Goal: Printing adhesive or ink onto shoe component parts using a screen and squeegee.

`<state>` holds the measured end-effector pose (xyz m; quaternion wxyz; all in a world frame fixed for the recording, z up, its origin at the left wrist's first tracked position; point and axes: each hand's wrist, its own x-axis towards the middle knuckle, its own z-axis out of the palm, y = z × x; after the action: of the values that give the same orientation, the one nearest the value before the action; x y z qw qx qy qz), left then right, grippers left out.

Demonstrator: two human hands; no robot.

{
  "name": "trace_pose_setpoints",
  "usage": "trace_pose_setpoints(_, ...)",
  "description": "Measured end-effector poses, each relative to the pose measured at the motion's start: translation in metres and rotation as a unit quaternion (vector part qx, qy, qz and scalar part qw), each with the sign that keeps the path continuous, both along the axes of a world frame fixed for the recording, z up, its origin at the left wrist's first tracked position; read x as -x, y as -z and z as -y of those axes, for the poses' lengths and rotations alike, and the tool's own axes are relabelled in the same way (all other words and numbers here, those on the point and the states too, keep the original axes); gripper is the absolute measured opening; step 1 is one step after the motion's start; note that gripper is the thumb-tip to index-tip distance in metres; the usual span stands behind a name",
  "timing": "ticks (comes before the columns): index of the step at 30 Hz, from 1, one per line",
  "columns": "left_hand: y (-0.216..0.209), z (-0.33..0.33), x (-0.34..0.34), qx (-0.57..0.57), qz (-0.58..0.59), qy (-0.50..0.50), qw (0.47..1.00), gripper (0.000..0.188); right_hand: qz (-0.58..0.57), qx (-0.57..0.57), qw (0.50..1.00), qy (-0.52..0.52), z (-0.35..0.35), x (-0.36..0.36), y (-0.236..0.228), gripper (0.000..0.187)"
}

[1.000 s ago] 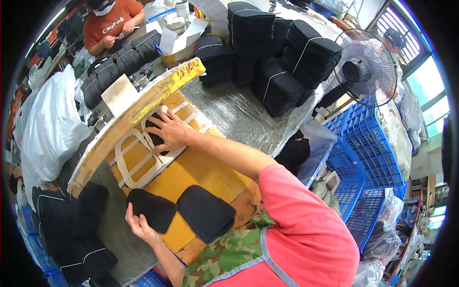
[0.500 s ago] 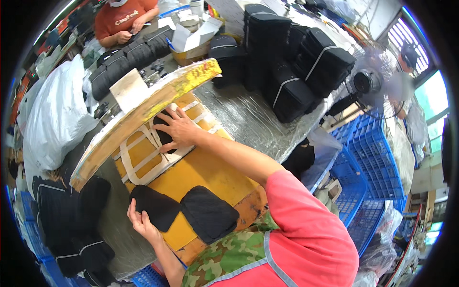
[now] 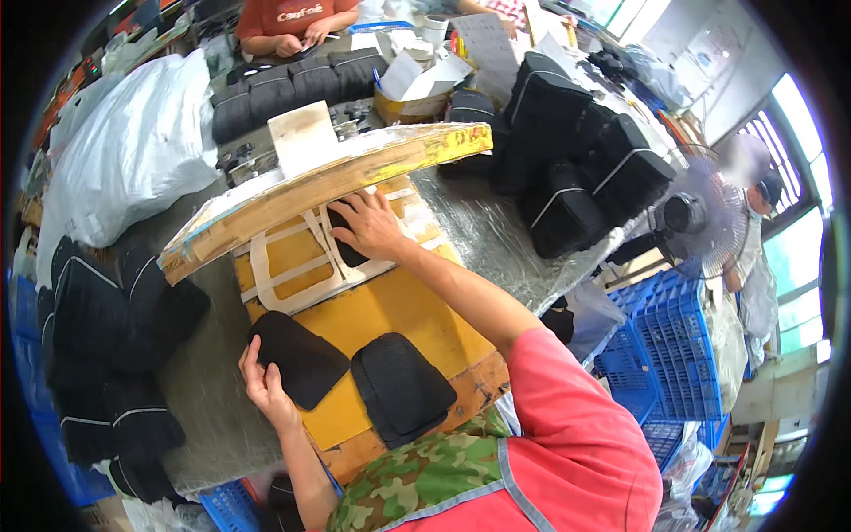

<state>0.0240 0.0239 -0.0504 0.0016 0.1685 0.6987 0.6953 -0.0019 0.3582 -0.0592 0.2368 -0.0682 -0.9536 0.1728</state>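
My right hand lies with fingers spread over a black fabric panel, which sits in one opening of a white frame template on a yellow board. The hand hides part of that panel. My left hand grips the left edge of another rounded black panel, thumb on top, over the near part of the board. Beside it, a small stack of black panels rests at the board's near edge. A thick wooden lid stands tilted up behind the template.
Bundles of black panels tied with pale bands stand at left and far right. A white plastic sack is at far left. Blue crates and a fan are on the right. Across the table sits a co-worker in red.
The whole view has turned, so the table things appear shifted and rotated. My right hand stays on the panel in the template; my left hand still holds its panel.
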Motion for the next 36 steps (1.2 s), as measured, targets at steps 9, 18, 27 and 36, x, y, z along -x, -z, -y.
trace_pose_setpoints(9,0.004,0.001,0.0,-0.106,0.024,0.031,0.994,0.047,-0.005,0.019,1.0,-0.001,-0.002,-0.001,0.0,0.045)
trace_pose_setpoints(18,0.005,0.005,0.0,-0.061,0.016,0.015,0.998,0.047,-0.045,0.059,0.997,0.028,-0.002,-0.003,-0.003,0.046)
trace_pose_setpoints(27,0.008,0.004,0.004,-0.003,-0.028,-0.006,1.0,0.049,0.038,0.013,0.999,-0.03,-0.006,-0.002,-0.002,0.073)
trace_pose_setpoints(36,-0.002,-0.002,0.001,0.041,-0.033,-0.004,0.999,0.049,0.044,-0.01,0.998,-0.035,-0.013,-0.015,-0.005,0.089)
